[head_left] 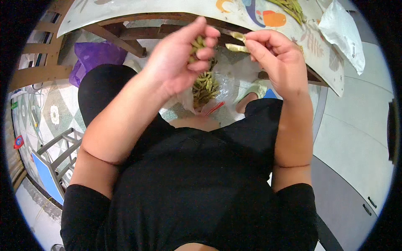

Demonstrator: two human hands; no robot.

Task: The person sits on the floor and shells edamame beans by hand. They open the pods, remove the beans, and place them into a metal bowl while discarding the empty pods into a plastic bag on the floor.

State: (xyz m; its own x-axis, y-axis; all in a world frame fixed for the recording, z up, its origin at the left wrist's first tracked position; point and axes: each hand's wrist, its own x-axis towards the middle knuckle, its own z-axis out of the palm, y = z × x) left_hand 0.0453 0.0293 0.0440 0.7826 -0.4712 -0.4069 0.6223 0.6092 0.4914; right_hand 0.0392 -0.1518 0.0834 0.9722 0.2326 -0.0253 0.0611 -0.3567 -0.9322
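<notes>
My left hand [173, 62] is curled around several green bean pods [197, 47], partly hidden by its fingers. Just across from it, my right hand [281, 62] pinches a split bean pod [237, 48] between thumb and fingers; its two pale halves stand apart and point toward the left hand. Both hands are raised in front of the table's near edge. Below them, between my knees, a clear plastic bag [226, 77] holds a heap of green and brownish pods [205, 90]. More green pods [289, 9] lie on the table at the far right.
The table has a patterned cloth [180, 7] and a wooden frame beneath. A white plastic packet [344, 37] lies at its right end. A purple bag [97, 60] sits by my left knee. A blue-topped stool [47, 175] stands at left, pale cabinets [351, 117] at right.
</notes>
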